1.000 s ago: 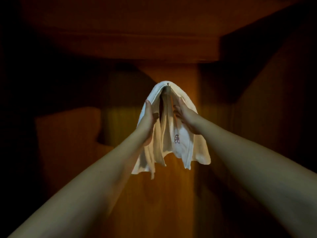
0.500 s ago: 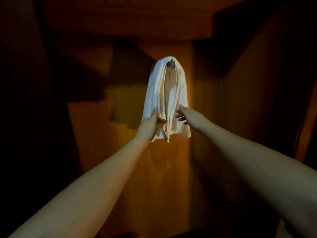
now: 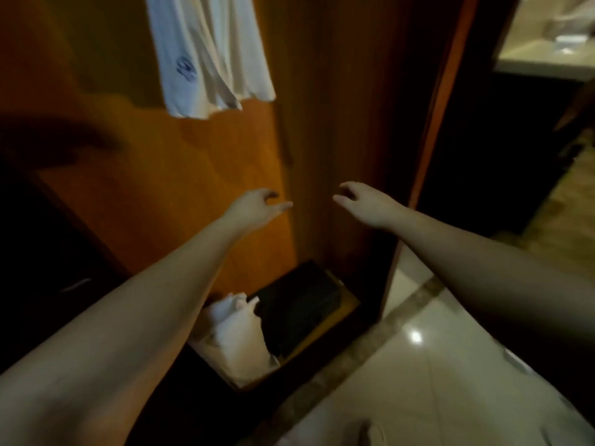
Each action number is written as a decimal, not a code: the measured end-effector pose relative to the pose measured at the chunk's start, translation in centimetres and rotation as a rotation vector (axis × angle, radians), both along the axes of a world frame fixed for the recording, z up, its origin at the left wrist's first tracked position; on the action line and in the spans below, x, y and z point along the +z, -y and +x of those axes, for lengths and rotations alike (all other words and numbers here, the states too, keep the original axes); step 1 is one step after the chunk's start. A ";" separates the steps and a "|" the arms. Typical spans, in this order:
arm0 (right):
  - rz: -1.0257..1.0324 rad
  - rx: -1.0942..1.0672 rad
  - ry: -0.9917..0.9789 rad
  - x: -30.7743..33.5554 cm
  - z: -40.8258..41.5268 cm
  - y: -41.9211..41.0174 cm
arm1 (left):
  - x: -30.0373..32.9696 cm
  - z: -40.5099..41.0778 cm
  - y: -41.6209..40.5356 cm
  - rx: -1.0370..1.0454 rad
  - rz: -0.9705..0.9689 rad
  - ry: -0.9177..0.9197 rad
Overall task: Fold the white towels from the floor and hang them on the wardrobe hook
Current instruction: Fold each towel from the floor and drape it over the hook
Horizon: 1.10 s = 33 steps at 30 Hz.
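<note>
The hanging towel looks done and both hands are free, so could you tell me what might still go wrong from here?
1. The hanging towel droops unevenly, its lower edge slanted; the hook is out of view, so it may slip off.
2. The left hand and right hand are empty, while the white cloth below sits crumpled by a dark box, easy to snag.
3. The glossy floor tiles may be slippery.
</note>
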State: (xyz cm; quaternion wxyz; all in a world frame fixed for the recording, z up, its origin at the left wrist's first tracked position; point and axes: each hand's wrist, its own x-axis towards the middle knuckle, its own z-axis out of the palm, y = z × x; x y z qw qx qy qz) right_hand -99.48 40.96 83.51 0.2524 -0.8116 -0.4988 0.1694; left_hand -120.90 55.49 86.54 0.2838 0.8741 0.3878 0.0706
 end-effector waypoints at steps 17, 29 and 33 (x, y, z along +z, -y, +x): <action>-0.283 -0.541 -0.354 -24.5 4.6 27.5 | -23.0 17.9 17.7 -0.395 -0.346 -0.241; -0.366 -0.835 -0.707 -33.9 17.7 40.3 | -33.0 35.3 29.4 -0.500 -0.427 -0.480; -0.433 -0.862 -0.739 -36.2 23.1 43.9 | -35.8 41.3 32.4 -0.495 -0.454 -0.513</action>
